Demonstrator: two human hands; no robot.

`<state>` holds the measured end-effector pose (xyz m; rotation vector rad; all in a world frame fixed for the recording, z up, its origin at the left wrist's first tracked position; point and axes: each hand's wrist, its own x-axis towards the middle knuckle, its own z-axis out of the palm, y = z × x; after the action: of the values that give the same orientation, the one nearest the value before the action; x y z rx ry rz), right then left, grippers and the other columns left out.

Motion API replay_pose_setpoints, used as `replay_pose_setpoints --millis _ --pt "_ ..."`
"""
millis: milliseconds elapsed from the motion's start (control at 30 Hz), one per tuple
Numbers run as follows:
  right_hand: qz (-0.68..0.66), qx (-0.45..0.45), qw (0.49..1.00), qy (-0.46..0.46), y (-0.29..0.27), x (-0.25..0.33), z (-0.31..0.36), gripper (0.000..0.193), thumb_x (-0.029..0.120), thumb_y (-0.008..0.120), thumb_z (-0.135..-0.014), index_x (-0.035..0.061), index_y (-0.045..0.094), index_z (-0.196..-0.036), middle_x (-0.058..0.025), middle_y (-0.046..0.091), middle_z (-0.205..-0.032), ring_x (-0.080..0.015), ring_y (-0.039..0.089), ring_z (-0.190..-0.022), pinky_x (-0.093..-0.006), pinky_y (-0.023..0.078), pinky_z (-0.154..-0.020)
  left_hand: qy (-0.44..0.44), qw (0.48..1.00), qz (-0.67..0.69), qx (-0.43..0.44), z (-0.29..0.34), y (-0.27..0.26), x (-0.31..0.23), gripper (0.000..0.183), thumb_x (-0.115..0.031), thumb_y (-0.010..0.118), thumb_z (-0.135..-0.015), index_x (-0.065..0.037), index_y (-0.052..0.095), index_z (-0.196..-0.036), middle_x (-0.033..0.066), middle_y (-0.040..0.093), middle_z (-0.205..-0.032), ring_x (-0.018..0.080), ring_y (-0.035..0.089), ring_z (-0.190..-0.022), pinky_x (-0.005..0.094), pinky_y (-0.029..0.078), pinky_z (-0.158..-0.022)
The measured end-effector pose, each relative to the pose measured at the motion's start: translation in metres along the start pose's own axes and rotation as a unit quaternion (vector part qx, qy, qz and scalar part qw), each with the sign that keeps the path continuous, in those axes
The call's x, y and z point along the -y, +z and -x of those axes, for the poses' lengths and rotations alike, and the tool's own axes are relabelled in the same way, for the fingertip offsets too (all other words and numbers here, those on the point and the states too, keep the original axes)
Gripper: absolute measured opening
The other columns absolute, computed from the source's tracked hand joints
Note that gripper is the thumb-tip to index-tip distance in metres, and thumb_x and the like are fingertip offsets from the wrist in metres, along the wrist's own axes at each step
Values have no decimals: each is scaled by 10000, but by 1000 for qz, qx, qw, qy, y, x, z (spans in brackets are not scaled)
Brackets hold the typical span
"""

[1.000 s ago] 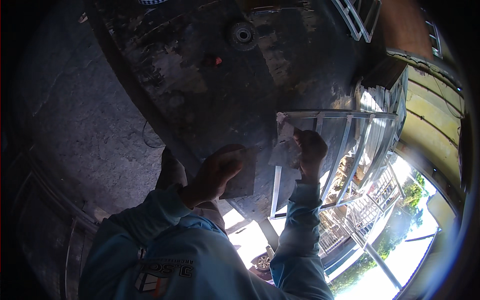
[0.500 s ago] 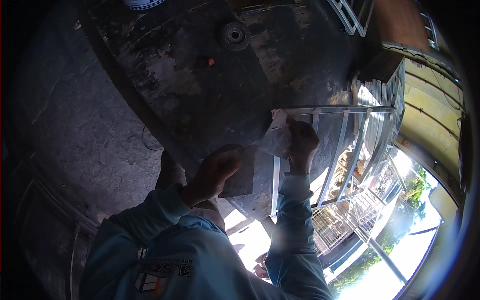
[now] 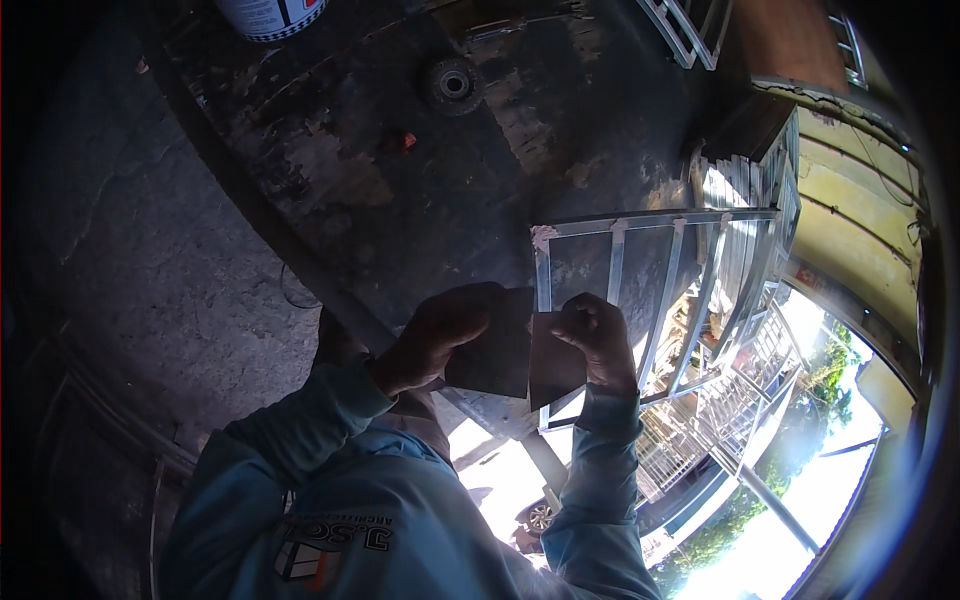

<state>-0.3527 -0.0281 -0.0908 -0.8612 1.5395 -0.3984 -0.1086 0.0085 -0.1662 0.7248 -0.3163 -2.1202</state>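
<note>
My left hand is closed on a thin, dark rectangular plate, its thumb lying over the top. Beside it, my right hand pinches a second flat plate, brownish and smaller. The two plates meet or overlap edge to edge; I cannot tell whether they touch. Just beyond and under the right hand lies a barred metal frame, with pale patches of paste-like material at its corner and bar joints.
A dark, worn tabletop carries a round disc, a small red bit and a white bucket at the far left. More metal frames stand at the far right. Concrete floor lies left of the table edge.
My right hand has come back from the frame's corner toward me, its plate now beside the left one. The frame's corner with its pale patch is uncovered. The view has shifted slightly.
</note>
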Motion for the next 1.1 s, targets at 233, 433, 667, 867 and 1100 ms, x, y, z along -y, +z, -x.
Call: replay_pose_setpoints --millis 233,433,667,867,1100 --pt "308 -104 943 -71 -9 84 -47 174 78 752 -786 0 639 -892 -101 684 -842 -161 664 -778 -285 512 -691 91 984 -143 -61 4 -31 -9 382 -220 616 -920 12 583 -1222 139 594 -1245 242 584 -1114 353 438 -1008" --pt "431 103 890 -103 -16 100 -144 157 102 631 -787 32 672 -921 -138 685 -949 -306 678 -852 -351 519 -794 56 988 -116 -86 15 -30 -8 359 -218 603 -935 -1 586 -1220 140 598 -1241 250 577 -1134 349 439 -1020" --pt "656 184 726 -92 -11 105 -189 157 119 621 -776 44 701 -889 -151 688 -923 -270 668 -871 -357 500 -839 138 973 -164 -82 28 -30 -8 393 -230 621 -926 19 574 -1227 125 615 -1200 224 585 -1096 330 455 -975" --pt "642 142 738 -151 -48 133 -158 132 135 705 -765 16 686 -818 -121 678 -832 -231 667 -773 -327 517 -747 166 961 -206 -79 23 -39 2 370 -220 611 -932 17 579 -1213 120 619 -1180 208 592 -1078 325 461 -965" --pt "186 42 978 -84 25 112 -16 455 50 842 -581 71 588 -957 1 589 -833 -100 557 -789 -274 469 -721 -114 965 237 -16 10 -13 -4 404 -176 619 -915 1 529 -1267 109 610 -1194 215 594 -1097 389 477 -991"
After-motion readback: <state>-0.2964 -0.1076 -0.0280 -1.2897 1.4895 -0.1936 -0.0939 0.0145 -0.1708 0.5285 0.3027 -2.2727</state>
